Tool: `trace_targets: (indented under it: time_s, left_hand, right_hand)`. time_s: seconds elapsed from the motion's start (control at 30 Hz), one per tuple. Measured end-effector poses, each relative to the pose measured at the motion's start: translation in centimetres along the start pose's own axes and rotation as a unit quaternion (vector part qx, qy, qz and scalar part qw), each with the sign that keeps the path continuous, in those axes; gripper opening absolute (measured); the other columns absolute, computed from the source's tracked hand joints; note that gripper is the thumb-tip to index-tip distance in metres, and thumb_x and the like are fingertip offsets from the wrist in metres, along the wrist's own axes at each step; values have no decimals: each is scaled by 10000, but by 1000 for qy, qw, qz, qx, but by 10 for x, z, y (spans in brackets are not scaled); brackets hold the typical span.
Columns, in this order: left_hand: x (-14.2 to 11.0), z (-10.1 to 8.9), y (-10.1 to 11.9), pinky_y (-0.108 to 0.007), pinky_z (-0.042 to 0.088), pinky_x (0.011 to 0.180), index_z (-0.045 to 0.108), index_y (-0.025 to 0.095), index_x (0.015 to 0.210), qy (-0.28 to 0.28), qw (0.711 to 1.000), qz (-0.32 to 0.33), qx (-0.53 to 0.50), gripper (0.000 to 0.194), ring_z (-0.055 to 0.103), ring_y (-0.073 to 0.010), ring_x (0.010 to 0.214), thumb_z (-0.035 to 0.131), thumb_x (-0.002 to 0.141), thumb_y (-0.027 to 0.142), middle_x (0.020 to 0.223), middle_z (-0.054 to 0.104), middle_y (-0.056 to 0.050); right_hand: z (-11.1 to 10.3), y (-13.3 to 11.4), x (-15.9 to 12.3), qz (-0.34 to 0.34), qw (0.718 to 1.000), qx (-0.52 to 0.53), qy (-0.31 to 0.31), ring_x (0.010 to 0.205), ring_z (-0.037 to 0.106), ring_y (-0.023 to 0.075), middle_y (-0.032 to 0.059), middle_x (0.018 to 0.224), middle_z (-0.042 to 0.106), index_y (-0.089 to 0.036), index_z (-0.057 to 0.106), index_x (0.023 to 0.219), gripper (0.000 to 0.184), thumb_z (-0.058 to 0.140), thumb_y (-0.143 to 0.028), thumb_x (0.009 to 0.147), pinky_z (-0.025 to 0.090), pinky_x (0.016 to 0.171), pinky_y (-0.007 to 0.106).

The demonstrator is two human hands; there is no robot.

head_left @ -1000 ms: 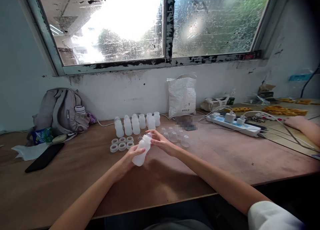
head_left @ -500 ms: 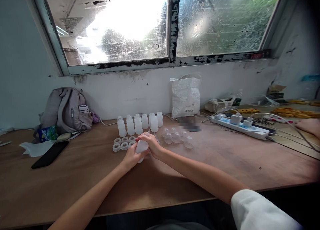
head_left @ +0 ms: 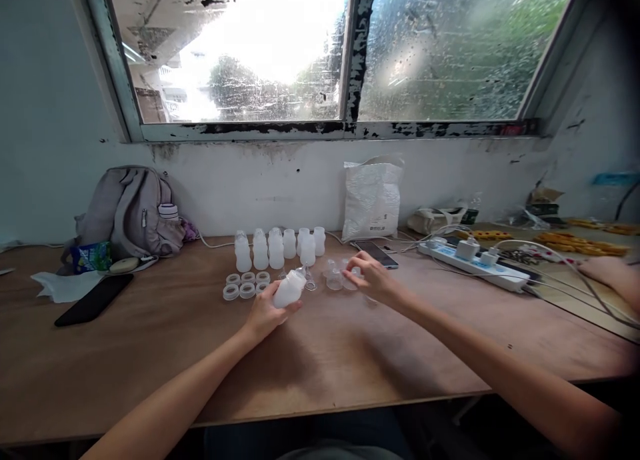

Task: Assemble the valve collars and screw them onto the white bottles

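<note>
A frosted white baby bottle (head_left: 289, 289) lies tilted in my left hand (head_left: 265, 313), its upper end pointing up and to the right. My fingers and thumb wrap round its body. My right hand (head_left: 373, 279) has its fingertips bent down onto a clear dome-shaped cap (head_left: 353, 279), in a group of similar clear caps (head_left: 334, 280). Clear teats (head_left: 310, 280) stand just behind the held bottle. To the left of it sit two rows of white collar rings (head_left: 247, 290), partly hidden by my left hand.
Several frosted bottles (head_left: 260, 252) stand in rows at the back, some topped with clear caps. A white plastic bag (head_left: 373, 200), a phone (head_left: 377, 253) and a power strip (head_left: 475, 263) lie beyond. On the left are a backpack (head_left: 133, 210) and a black phone (head_left: 95, 300). Another person's hand (head_left: 607, 273) shows at right.
My right hand has let go of the bottle and moved right to the clear caps. My left hand keeps the bottle, now tilted with its upper end uncovered.
</note>
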State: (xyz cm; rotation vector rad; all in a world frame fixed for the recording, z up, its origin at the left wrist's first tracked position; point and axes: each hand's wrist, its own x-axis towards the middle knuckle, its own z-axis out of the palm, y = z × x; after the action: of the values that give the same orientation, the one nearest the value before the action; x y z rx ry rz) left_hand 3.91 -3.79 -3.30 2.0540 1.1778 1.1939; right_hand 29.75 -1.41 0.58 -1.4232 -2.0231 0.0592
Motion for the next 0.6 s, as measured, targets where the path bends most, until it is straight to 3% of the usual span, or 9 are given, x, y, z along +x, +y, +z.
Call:
trace_targets:
  time_s: [0.1,0.23,0.33,0.43,0.53,0.6]
  left_hand:
    - [1,-1,-2,-235,421,606,571,176,917,-4,1000,-5,-7,388,548,-156,697,599,645,451,777,600,-13]
    - [2,3,-5,-241,424,609,543,167,947,-8,1000,0,-14,422,546,-152,690,635,615,411,778,589,-18]
    - [1,4,-6,-259,431,610,516,168,967,-8,1000,1,-17,459,553,-159,685,657,590,391,768,584,-18]
    - [1,3,-6,-267,437,615,528,181,908,-28,999,-3,-34,399,565,-174,714,649,596,397,798,597,-26]
    - [1,1,-6,-259,436,627,534,183,907,-35,999,-5,-32,401,570,-175,730,653,588,396,819,605,-20]
    - [2,-1,-6,-255,433,636,541,186,922,-27,999,-4,-17,418,572,-173,735,659,581,397,827,609,-14]
  right_hand:
    - [-17,43,-8,57,992,-107,-30,644,505,153,58,818,506,-186,584,793,211,513,-365,706,387,640,285]
    - [-21,65,-14,81,984,-94,-131,634,521,138,62,852,527,-191,582,889,248,537,-302,673,402,630,263]
    - [-18,53,-15,45,984,-59,-165,632,520,134,47,796,536,-195,590,834,200,560,-280,656,404,598,247]
    - [-12,26,-13,12,984,-9,-177,574,515,128,26,680,548,-198,596,743,185,604,-348,635,397,531,235]
    - [-5,-2,-7,56,977,94,-181,372,455,97,6,495,524,-175,551,605,322,552,-492,666,338,362,215]
    - [0,-14,-2,87,976,159,-122,309,430,94,-2,435,504,-173,523,573,400,501,-557,680,293,297,207]
